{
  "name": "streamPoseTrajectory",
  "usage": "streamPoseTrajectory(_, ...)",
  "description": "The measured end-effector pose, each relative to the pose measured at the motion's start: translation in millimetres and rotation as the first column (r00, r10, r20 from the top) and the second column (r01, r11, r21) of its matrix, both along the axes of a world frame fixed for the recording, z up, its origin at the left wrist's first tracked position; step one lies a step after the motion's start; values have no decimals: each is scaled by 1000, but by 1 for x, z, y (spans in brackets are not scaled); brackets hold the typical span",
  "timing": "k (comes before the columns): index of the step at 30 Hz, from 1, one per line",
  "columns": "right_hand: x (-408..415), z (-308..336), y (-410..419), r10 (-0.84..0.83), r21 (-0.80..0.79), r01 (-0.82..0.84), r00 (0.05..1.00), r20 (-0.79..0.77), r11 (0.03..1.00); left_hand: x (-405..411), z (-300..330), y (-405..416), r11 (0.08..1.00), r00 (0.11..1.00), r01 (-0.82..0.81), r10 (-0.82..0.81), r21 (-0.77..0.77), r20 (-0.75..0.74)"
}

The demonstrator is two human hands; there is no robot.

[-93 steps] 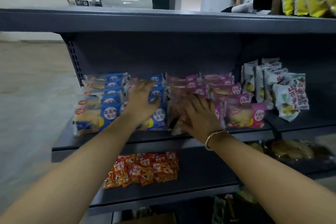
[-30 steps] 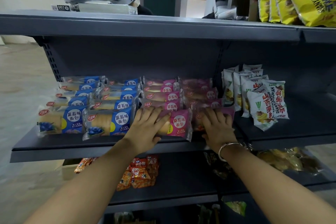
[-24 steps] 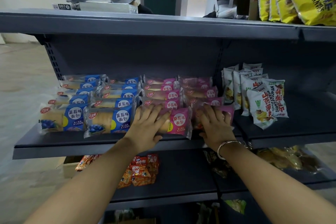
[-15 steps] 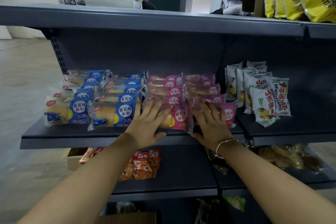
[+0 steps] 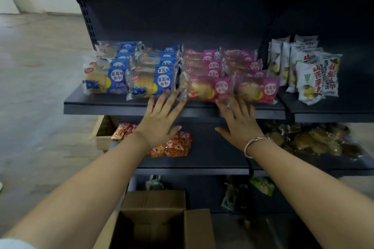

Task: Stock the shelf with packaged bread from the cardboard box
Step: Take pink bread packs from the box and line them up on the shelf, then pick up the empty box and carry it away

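Observation:
Rows of packaged bread fill the dark shelf [image 5: 101, 104]: blue packs [image 5: 149, 84] on the left and pink packs [image 5: 210, 88] on the right, several deep. My left hand [image 5: 159, 121] is spread flat in front of the shelf edge, its fingertips near the gap between the front blue and pink packs. My right hand [image 5: 239, 122], with a bracelet on the wrist, is also flat with straight fingers, its fingertips just below the front pink packs [image 5: 257, 90]. Neither hand holds anything. The cardboard box [image 5: 155, 226] stands open on the floor below, its inside dark.
White snack bags [image 5: 311, 70] stand on the neighbouring shelf to the right. Orange-red snack packs [image 5: 174, 145] and brown pastries in clear bags [image 5: 315, 141] lie on the shelf below. A second small box [image 5: 101, 139] sits at the left end. Grey floor lies left.
Both hands have slid back off the front bread packs toward the shelf edge. The view has tilted down, bringing the open cardboard box into sight.

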State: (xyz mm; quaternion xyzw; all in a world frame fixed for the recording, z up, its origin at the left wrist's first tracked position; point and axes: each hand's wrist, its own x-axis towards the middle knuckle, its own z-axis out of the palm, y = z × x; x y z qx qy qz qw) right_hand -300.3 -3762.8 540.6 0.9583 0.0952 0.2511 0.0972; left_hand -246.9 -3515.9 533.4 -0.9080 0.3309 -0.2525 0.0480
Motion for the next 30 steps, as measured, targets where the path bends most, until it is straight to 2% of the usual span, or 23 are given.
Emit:
streamPoseTrajectory(9,-66,-54,107,75,48,-68,982,-173,997,-81,-80,107,989,976,-144,139,-19,-167)
streamPoseTrajectory(12,-80,-72,141,121,79,-104,958,-260,991,-107,-106,129,973,927,-228,223,17,-301)
streamPoseTrajectory(16,-91,-105,179,158,111,-122,890,-427,986,-146,-151,156,929,822,-370,321,-12,-471)
streamPoseTrajectory(19,-92,-140,201,201,122,-160,775,-600,980,-179,-197,166,842,675,-539,429,-4,-600)
streamPoseTrajectory(21,-91,-170,212,222,131,-182,708,-671,975,-199,-230,167,727,513,-686,476,-8,-714)
streamPoseTrajectory(23,-89,-211,219,241,157,-184,680,-693,970,-217,-268,162,582,330,-813,473,8,-817)
streamPoseTrajectory(26,-88,-282,222,198,141,-140,614,-764,980,-240,-336,149,325,70,-943,400,70,-914)
streamPoseTrajectory(28,-87,-330,219,167,122,-117,581,-796,986,-252,-379,136,168,-88,-976,292,142,-952)
streamPoseTrajectory(30,-84,-376,216,157,117,-107,552,-819,987,-261,-418,121,63,-199,-975,165,211,-966)
